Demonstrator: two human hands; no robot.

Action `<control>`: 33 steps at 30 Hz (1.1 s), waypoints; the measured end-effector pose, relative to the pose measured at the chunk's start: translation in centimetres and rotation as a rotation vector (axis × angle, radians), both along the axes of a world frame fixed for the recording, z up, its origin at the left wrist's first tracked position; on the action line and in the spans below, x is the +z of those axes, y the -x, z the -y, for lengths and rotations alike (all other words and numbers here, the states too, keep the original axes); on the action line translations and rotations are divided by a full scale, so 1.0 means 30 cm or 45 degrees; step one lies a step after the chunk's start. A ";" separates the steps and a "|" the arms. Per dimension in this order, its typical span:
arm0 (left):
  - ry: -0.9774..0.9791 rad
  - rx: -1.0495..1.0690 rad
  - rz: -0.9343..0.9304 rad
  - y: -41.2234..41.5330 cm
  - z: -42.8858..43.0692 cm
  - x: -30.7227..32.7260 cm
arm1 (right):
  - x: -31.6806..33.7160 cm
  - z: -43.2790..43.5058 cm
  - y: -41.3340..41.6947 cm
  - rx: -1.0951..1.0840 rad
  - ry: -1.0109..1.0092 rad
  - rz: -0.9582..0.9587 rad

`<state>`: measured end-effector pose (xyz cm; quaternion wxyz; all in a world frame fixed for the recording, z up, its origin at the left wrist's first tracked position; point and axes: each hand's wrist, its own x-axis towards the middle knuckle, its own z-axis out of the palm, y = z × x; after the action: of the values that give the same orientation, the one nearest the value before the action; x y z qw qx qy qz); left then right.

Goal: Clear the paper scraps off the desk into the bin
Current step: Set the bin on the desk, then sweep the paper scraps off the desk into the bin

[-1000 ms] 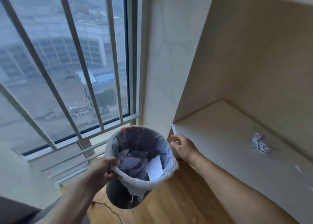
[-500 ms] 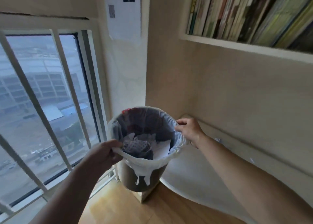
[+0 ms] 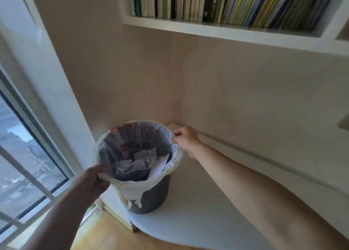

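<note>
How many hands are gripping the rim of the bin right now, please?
2. The left hand grips the near rim of the dark round bin with its white liner; the right hand pinches the far right rim.

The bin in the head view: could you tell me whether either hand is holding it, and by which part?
Both hands hold the bin by its liner-covered rim: the left hand grips the near-left edge, the right hand pinches the far-right edge.

Bin (image 3: 151, 195) dark grey; liner (image 3: 136, 189) white; scraps (image 3: 139, 161) white, dotted; desk (image 3: 188, 221) white; books (image 3: 236, 4) green, yellow, blue.
</note>
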<state>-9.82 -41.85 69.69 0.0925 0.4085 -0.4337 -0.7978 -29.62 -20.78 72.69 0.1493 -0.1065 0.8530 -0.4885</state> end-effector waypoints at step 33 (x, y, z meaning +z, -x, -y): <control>1.196 -0.750 -0.262 0.448 -0.903 0.137 | -0.342 -0.941 -0.031 -0.392 -0.390 0.167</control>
<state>-23.27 -14.77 73.79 0.0795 0.1052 -0.8269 -0.5467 -28.68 7.45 62.43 0.1426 0.0807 0.9120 -0.3761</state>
